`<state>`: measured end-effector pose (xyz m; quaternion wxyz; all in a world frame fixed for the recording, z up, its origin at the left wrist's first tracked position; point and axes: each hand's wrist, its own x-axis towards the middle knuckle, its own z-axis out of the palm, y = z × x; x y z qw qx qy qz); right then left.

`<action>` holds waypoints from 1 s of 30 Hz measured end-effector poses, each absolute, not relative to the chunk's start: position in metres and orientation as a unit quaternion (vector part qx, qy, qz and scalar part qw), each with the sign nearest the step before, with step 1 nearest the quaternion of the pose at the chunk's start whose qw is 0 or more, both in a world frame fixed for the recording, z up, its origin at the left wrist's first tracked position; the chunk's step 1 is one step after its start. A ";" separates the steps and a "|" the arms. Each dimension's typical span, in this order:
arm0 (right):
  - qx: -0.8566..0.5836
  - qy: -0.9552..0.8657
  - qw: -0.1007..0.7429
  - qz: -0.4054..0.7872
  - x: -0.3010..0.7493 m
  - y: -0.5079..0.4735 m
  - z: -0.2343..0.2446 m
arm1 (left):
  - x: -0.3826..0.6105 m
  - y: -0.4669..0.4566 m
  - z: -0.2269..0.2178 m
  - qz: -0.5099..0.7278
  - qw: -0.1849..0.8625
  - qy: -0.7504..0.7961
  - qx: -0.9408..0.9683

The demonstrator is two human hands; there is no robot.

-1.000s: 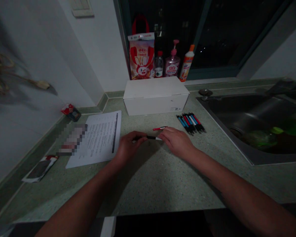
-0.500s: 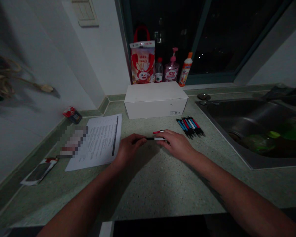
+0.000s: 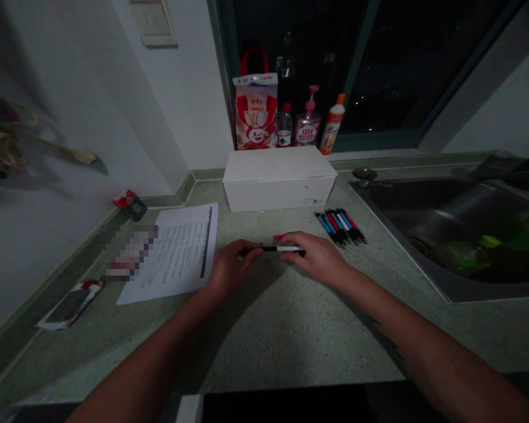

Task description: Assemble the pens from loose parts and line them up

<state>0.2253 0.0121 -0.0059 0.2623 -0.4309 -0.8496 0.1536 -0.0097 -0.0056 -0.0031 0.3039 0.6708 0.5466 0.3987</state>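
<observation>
Both my hands hold one black and white pen (image 3: 277, 248) level over the green countertop (image 3: 268, 329). My left hand (image 3: 229, 267) pinches its left end with curled fingers. My right hand (image 3: 320, 258) grips the right end, fingers closed over it. A red pen (image 3: 281, 235) lies on the counter just behind my right hand, partly hidden by the fingers. Several pens (image 3: 341, 225) with blue and red barrels lie in a tight row to the right.
A white box (image 3: 278, 178) stands behind the pens, with a red and white bag (image 3: 255, 111) and three bottles (image 3: 308, 124) on the sill. A printed sheet (image 3: 180, 249) lies left. A steel sink (image 3: 462, 235) fills the right side.
The camera tilted slightly, then steadied. My right hand slid a little along the pen, covering more of the red pen behind it. My left hand stayed put.
</observation>
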 end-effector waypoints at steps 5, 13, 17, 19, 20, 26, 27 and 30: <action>-0.414 -0.863 0.270 0.106 0.226 0.009 -0.001 | -0.010 -0.006 -0.006 0.400 0.305 0.547 0.669; -0.447 -0.850 0.228 0.159 0.225 0.012 -0.003 | -0.009 -0.008 -0.003 0.374 0.297 0.543 0.691; -0.421 -0.869 0.237 0.111 0.227 0.009 0.002 | -0.010 -0.006 -0.002 0.362 0.330 0.561 0.667; -0.413 -0.873 0.237 0.108 0.227 0.009 0.003 | -0.011 -0.006 -0.002 0.368 0.329 0.552 0.672; -0.411 -0.873 0.237 0.117 0.227 0.009 0.002 | -0.011 -0.006 -0.002 0.374 0.322 0.546 0.677; -0.455 -0.828 0.265 0.193 0.230 0.016 -0.002 | -0.008 -0.007 -0.005 0.376 0.301 0.548 0.684; -0.474 -0.804 0.295 0.205 0.231 0.018 -0.002 | -0.008 -0.007 -0.006 0.373 0.309 0.552 0.679; -0.502 -0.706 0.403 0.295 0.235 0.026 -0.003 | -0.007 -0.006 -0.009 0.358 0.340 0.554 0.670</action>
